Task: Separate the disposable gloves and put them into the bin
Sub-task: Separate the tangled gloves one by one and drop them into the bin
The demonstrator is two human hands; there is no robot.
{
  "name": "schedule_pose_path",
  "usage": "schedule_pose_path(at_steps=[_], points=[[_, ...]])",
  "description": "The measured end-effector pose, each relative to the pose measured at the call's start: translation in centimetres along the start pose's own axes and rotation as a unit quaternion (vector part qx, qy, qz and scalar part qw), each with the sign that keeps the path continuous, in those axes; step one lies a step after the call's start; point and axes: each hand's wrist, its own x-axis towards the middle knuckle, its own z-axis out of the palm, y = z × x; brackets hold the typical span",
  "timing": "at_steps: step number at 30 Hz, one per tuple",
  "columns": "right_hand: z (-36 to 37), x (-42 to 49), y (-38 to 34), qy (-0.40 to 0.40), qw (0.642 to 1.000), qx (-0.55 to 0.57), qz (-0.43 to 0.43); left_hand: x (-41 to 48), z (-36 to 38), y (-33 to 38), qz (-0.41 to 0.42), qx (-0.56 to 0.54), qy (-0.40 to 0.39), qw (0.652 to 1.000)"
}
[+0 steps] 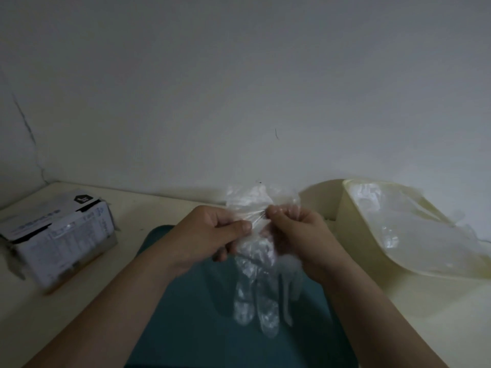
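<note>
1. Centre of frame: left hand (212, 232) and right hand (295, 229) each pinch the clear gloves (255, 261), whose fingers hang down.
2. Right: cream bin (353, 235) holding clear plastic.
3. Left: cardboard box (58, 235) on the table (53, 314).

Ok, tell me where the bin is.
Head view: the bin sits on the table at the right, just beyond the right hand, with loose gloves inside.
</note>
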Motion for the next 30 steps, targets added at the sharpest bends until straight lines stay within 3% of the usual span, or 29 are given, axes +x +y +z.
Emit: schedule_pose_path(at_steps=[5,10,13,18,21,24,28,30], points=[[-1.1,0.2,-0.8,0.117,0.993,0.015,-0.026,0.3,-1.8,-0.6,-0.013,0.038,0.003,0.999],[-1.4,0.4,-1.0,0.169,0.984,-0.004,-0.055,0.8,-3.5,-2.4,-0.052,0.073,0.023,0.996],[-1.3,0.2,-1.4,0.149,0.987,0.033,-0.052,0.9,-3.5,-3.0,-0.071,0.106,0.038,0.991],[-0.6,-0.8,-2.6,0.022,0.996,0.082,-0.010,0.6,0.0,-2.7,-0.021,-0.155,-0.089,0.984],[-0.5,-1.3,-3.2,0.015,0.998,0.066,-0.021,0.5,1.7,-3.1,-0.025,-0.176,-0.077,0.981],[-1.0,-1.5,-4.0,0.095,0.993,0.042,-0.056,0.1,1.3,-2.8,-0.057,-0.092,-0.069,0.992],[-1.3,-1.6,-4.8,0.201,0.972,0.070,-0.101,-0.6,-0.4,-2.0,-0.108,0.136,-0.112,0.978],[-1.4,-1.9,-5.3,0.222,0.965,0.039,-0.135,-0.3,-0.4,-2.1,-0.082,0.197,-0.062,0.975]])
